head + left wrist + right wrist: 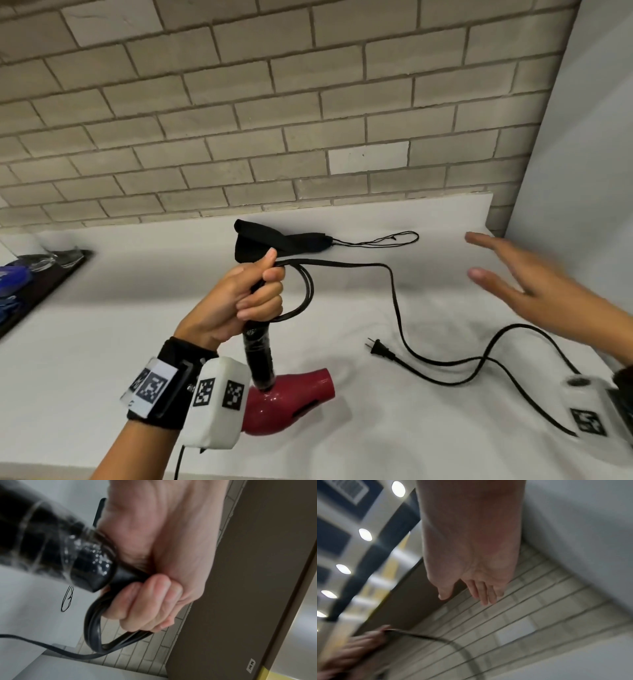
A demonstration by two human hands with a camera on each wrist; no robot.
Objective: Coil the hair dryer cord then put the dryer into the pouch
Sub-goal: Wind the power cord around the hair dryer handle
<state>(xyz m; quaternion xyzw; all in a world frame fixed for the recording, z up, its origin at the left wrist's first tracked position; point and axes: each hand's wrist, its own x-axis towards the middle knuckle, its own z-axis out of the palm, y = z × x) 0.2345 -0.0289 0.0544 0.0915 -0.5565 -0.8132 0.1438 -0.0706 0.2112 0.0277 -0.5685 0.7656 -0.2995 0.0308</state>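
Observation:
My left hand (pixel 255 294) grips the black handle (pixel 257 356) of the hair dryer, whose magenta body (pixel 291 397) points down near the white counter. The same fist (pixel 150 601) also holds a small loop of the black cord (pixel 301 294) against the handle (pixel 51 550). The rest of the cord (pixel 397 308) trails right across the counter to the plug (pixel 380 350). My right hand (pixel 513 277) hovers open above the counter's right side, fingers spread and blurred (pixel 481 588), holding nothing. The black drawstring pouch (pixel 277 243) lies flat behind my left hand.
A brick wall (pixel 274 120) backs the white counter (pixel 102 325), and a white side wall (pixel 582 171) closes off the right. A dark tray with glassy and blue items (pixel 34 270) sits at the far left. The pouch's thin drawstring (pixel 387 240) lies to its right.

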